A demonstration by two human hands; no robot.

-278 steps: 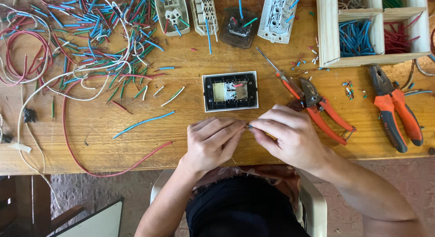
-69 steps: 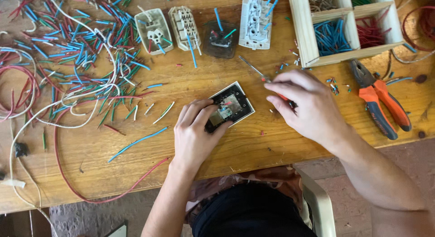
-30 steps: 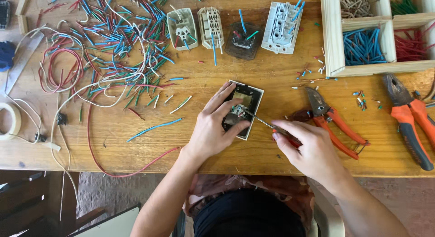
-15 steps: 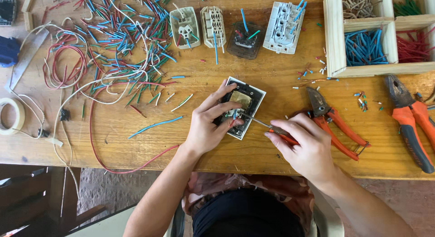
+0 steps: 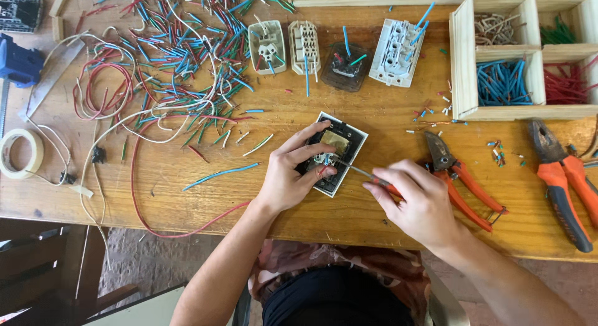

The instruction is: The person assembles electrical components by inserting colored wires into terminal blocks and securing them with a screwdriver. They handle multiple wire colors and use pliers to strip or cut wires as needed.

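My left hand [image 5: 288,176] grips the switch plate [image 5: 334,153], fingers curled over its near edge, pressing it flat on the wooden bench [image 5: 374,120]. My right hand [image 5: 420,204] is closed around a small screwdriver [image 5: 367,175], tip resting in the plate's back. Just right of that hand lie orange pliers [image 5: 464,179]; a larger pair [image 5: 564,179] sits further right. Beyond the plate: four switch modules [image 5: 336,52], a wooden tray [image 5: 464,58] of cut wires, and loose wire scraps [image 5: 180,58] upper left.

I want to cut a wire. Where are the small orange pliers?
In the head view, the small orange pliers lie on the wooden table, just right of the right hand, below the wooden box.
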